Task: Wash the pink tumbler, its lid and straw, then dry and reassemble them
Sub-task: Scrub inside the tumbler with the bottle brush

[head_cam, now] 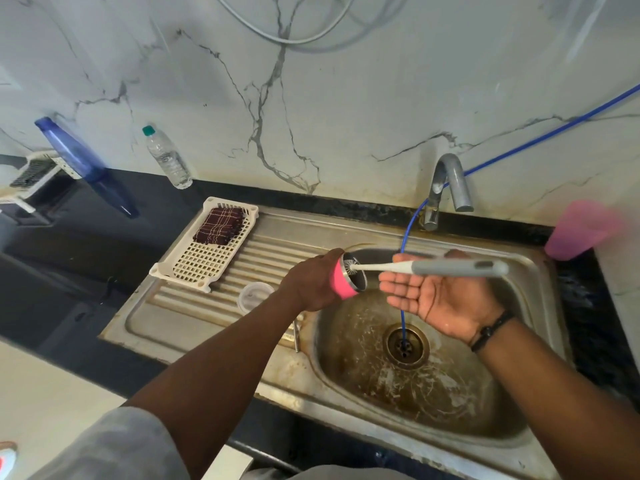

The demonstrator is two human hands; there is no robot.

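The left hand [311, 282] grips the pink tumbler [346, 278] sideways over the sink [450, 393]. The bottle brush [433, 267] sits in its mouth, the right hand [440, 299] flat under the handle. Scrubbing step; next, I think, close the fingers and push deeper.

brush [426, 267] inside gripped pink tumbler [346, 280]

2 bare forearms are seen reaching in from the lower edge of the view. The left arm is covered above the elbow by a loose grey sleeve [114, 445] of soft, slightly mottled cloth. A thin black band [490, 331] is worn on the right wrist, with a small dark clasp or bead set in its middle. The right forearm is left uncovered. No rings are seen on the left hand [311, 282] or the right hand [440, 299].
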